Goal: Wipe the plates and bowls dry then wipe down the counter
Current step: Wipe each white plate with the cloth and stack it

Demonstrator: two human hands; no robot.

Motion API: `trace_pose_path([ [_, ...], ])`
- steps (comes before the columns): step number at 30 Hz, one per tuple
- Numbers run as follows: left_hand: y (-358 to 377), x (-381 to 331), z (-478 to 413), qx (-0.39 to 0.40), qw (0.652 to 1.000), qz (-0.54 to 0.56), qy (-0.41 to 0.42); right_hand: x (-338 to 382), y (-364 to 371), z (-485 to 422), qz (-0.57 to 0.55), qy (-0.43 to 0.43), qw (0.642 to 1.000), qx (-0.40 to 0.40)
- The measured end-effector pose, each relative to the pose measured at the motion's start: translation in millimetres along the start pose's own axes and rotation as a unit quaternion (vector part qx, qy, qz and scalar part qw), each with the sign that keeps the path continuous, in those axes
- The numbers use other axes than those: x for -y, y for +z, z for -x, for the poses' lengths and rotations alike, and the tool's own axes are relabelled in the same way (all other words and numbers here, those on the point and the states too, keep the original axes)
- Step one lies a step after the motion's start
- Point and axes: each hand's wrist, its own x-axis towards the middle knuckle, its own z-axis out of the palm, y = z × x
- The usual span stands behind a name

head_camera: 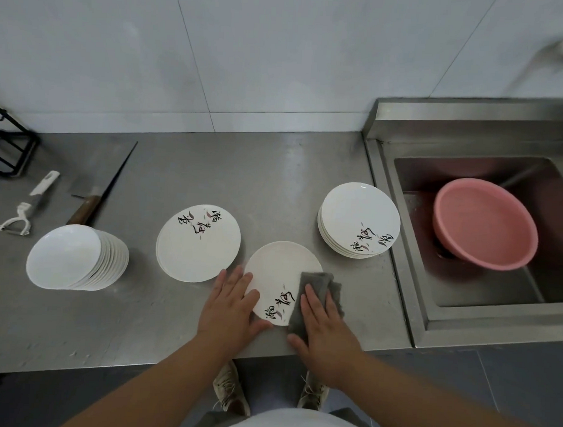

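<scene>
View from above a grey stainless steel counter (142, 320), looking down at a person's two bare hands near its front edge.

A round white plate with black brush lettering (279, 272) lies flat on the counter just in front of the person. The left hand (230, 304) rests flat against the plate's left rim, fingers straight and slightly spread, thumb along the near edge. The right hand (325, 330) presses a folded grey cloth (317, 283) onto the plate's right side. Its fingers are straight and close together on top of the cloth, not curled around it.

Behind and to the right, near the sink, stands a stack of matching white lettered plates (360, 216). To the left of the wiped plate, almost touching it, sits a lower pile of the same plates (197, 242). Further left is a leaning stack of plain white bowls (65, 257).

Behind the bowls lie a white-handled peeler (25, 204) and a wooden-handled cleaver (85, 206), and a black wire rack (5, 146) stands at the far left edge.

On the right, a recessed steel sink (430, 314) holds a tilted pink plastic basin (484, 223).
</scene>
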Motion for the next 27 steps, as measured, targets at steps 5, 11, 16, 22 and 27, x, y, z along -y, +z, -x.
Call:
trace_pose_path([
  [5, 1, 3, 1, -0.001, 0.999, 0.039, 0.029, -17, -16, -20, 0.022, 0.003, 0.999, -0.029],
  [11, 4, -1, -1, 0.029, 0.999, 0.029, 0.006, -9, -18, -22, 0.012, 0.021, 0.999, -0.035],
  [16, -11, -8, -12, -0.019, 0.999, -0.007, 0.039, 1, -2, 4, -0.001, 0.014, 1.0, 0.001],
  [22, -22, 18, -28, 0.089, 0.991, -0.046, 0.086, -37, -41, -39, 0.032, -0.021, 0.999, -0.033],
  [27, -5, 5, -24, 0.066, 0.996, -0.022, 0.058, -13, -11, -18, -0.019, 0.02, 0.999, -0.036],
])
